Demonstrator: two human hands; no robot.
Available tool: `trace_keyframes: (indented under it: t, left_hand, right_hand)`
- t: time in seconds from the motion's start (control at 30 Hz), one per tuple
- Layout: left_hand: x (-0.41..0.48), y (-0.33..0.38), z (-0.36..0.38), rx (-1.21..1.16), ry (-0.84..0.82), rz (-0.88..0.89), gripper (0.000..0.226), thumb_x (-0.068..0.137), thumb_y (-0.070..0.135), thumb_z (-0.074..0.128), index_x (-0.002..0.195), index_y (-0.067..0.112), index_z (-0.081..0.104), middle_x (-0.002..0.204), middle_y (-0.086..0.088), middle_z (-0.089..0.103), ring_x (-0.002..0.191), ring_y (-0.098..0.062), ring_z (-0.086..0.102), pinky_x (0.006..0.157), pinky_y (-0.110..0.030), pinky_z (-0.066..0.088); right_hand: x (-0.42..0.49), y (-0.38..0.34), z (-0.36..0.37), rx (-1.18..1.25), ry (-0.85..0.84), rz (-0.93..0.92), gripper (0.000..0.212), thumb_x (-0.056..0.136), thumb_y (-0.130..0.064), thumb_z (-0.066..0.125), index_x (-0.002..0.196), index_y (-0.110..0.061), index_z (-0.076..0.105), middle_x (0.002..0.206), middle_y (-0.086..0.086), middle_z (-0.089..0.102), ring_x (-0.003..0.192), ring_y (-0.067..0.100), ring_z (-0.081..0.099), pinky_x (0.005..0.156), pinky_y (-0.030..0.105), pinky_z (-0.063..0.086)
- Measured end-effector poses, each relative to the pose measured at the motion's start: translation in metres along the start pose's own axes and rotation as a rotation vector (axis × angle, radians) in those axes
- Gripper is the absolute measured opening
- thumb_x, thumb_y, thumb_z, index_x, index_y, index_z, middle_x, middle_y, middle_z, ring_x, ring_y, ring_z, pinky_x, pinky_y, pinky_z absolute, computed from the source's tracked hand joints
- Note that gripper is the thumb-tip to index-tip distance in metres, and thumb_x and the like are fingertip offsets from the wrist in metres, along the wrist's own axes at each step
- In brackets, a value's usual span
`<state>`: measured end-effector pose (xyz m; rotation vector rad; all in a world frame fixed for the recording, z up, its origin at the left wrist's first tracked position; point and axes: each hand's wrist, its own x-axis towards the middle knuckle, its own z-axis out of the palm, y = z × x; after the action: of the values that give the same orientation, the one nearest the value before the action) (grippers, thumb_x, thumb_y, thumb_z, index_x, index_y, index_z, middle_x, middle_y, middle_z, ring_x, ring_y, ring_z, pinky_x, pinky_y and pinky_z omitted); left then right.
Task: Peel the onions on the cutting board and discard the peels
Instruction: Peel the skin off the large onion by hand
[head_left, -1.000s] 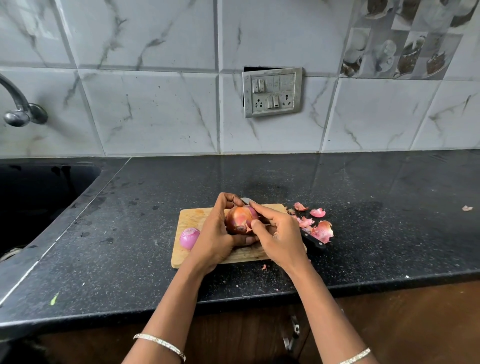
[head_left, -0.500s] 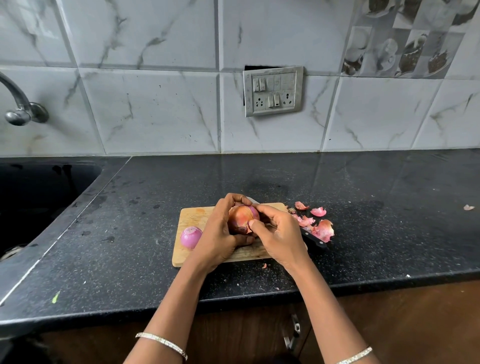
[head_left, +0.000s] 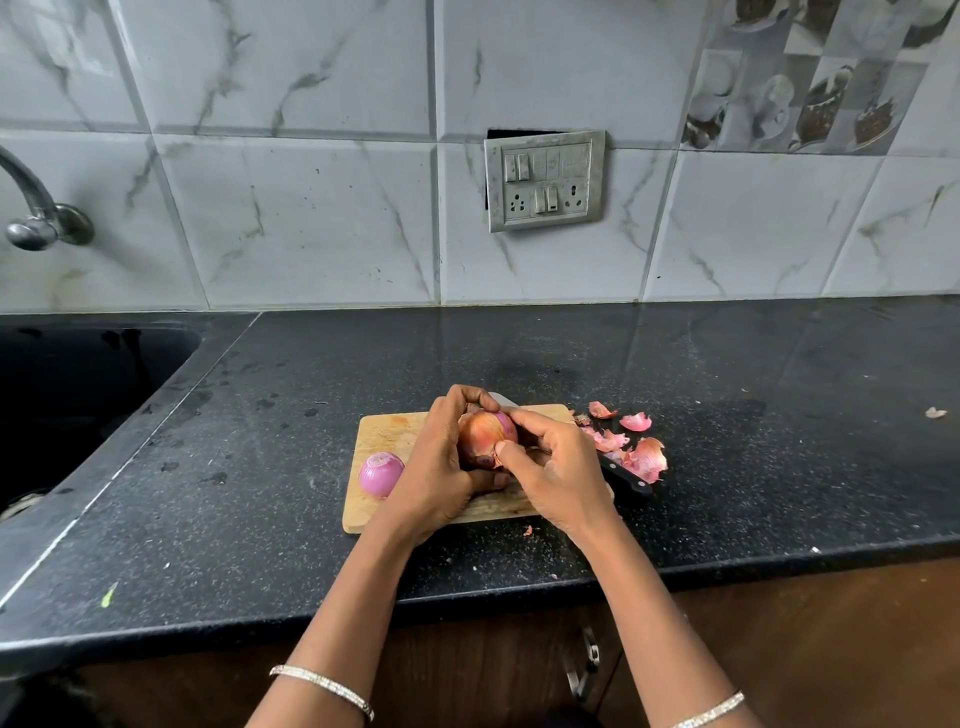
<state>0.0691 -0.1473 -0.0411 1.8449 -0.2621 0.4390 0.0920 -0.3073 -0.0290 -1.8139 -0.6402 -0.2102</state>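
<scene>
Both hands' grip around onion (head_left: 483, 434); peeled onion (head_left: 381, 473), knife (head_left: 626, 478), peels (head_left: 644, 457) alongside.

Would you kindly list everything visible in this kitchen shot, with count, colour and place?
Cutting board: one, light wood, on the counter near its front edge.
Peeled onion: one, purple, on the board's left part.
Unpeeled onion: one, orange-brown, held above the board.
Peels: several, pink, on the counter right of the board.
Knife: one, black handle, right of the board, mostly hidden.
Counter: one, black speckled.
Sink: one, dark, far left.
Tap: one, metal, above the sink.
Switch plate: one, grey, on the tiled wall.
Left hand: grips the unpeeled onion.
Right hand: pinches its skin.
</scene>
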Motion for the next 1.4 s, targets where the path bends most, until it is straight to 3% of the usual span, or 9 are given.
trace_keyframes:
  t: [0.17,0.4,0.5,0.67,0.83,0.93,1.07,1.2,1.4]
  left_hand:
    - [-0.001,0.003,0.002,0.002,-0.022,0.012,0.067,0.069,0.014,0.089,0.121,0.028,0.049,0.126,-0.005,0.057,0.117,-0.026,0.059,0.099,-0.052,0.054]
    - [-0.004,0.008,0.001,-0.099,-0.054,-0.026,0.065,0.075,0.0,0.086,0.122,0.021,0.047,0.123,-0.004,0.061,0.113,-0.027,0.065,0.097,-0.039,0.057]
    - [-0.004,0.01,0.002,-0.096,-0.017,-0.019,0.065,0.074,-0.002,0.086,0.121,0.021,0.047,0.119,0.001,0.062,0.108,-0.02,0.066,0.092,-0.03,0.056]
    - [-0.004,0.012,0.003,-0.066,-0.001,0.001,0.064,0.075,0.0,0.088,0.119,0.021,0.048,0.116,0.004,0.064,0.104,-0.014,0.068,0.09,-0.027,0.056]
    - [-0.005,0.014,0.003,-0.086,-0.021,-0.019,0.066,0.074,-0.003,0.087,0.12,0.021,0.047,0.118,0.002,0.062,0.103,-0.009,0.066,0.087,-0.024,0.055]
    - [-0.005,0.013,0.003,-0.088,-0.019,-0.011,0.067,0.073,-0.002,0.088,0.12,0.022,0.047,0.118,0.001,0.062,0.104,-0.012,0.066,0.089,-0.027,0.056]
    - [-0.005,0.011,0.002,-0.064,-0.011,0.006,0.064,0.075,0.002,0.088,0.119,0.024,0.048,0.117,0.005,0.064,0.108,-0.018,0.067,0.095,-0.034,0.057]
    - [-0.005,0.012,0.002,-0.039,-0.023,0.017,0.063,0.075,0.004,0.088,0.119,0.025,0.048,0.117,0.005,0.064,0.108,-0.019,0.067,0.096,-0.039,0.057]
    - [-0.005,0.011,0.002,-0.072,-0.024,0.007,0.054,0.081,0.012,0.079,0.124,0.026,0.05,0.125,0.004,0.061,0.113,-0.02,0.065,0.099,-0.041,0.055]
  right_hand:
    - [0.001,0.0,0.0,-0.041,-0.006,-0.007,0.041,0.08,-0.031,0.059,0.117,-0.02,0.076,0.101,-0.009,0.077,0.099,0.011,0.071,0.088,0.045,0.059]
    - [0.0,0.003,-0.003,-0.066,0.077,-0.037,0.044,0.086,-0.008,0.059,0.128,-0.015,0.07,0.121,-0.007,0.073,0.109,-0.009,0.063,0.095,0.018,0.053]
    - [0.0,0.004,-0.002,0.024,0.073,-0.043,0.046,0.085,-0.012,0.06,0.13,-0.013,0.069,0.123,-0.007,0.072,0.114,-0.001,0.065,0.093,0.025,0.057]
    - [0.001,0.005,-0.001,0.033,0.093,-0.032,0.043,0.086,-0.021,0.072,0.129,-0.015,0.07,0.121,-0.006,0.073,0.113,0.004,0.068,0.092,0.035,0.06]
    - [0.0,0.003,-0.003,-0.071,0.133,-0.047,0.042,0.086,-0.002,0.063,0.124,-0.016,0.073,0.115,-0.011,0.074,0.111,-0.003,0.066,0.094,0.028,0.058]
    - [-0.001,0.003,-0.002,-0.042,0.132,-0.048,0.04,0.085,-0.009,0.062,0.124,-0.016,0.073,0.113,-0.014,0.074,0.11,-0.003,0.067,0.093,0.031,0.059]
    - [-0.002,0.001,-0.002,0.046,0.113,-0.026,0.035,0.088,-0.017,0.076,0.122,-0.016,0.074,0.108,-0.01,0.077,0.101,0.004,0.072,0.085,0.04,0.062]
    - [-0.002,-0.001,-0.002,0.017,0.108,-0.03,0.039,0.083,-0.023,0.074,0.122,-0.017,0.074,0.103,-0.021,0.074,0.102,0.002,0.071,0.088,0.041,0.061]
    - [0.0,0.005,-0.001,-0.014,0.139,-0.041,0.051,0.08,-0.032,0.068,0.127,-0.014,0.071,0.122,-0.004,0.073,0.113,0.001,0.067,0.095,0.035,0.058]
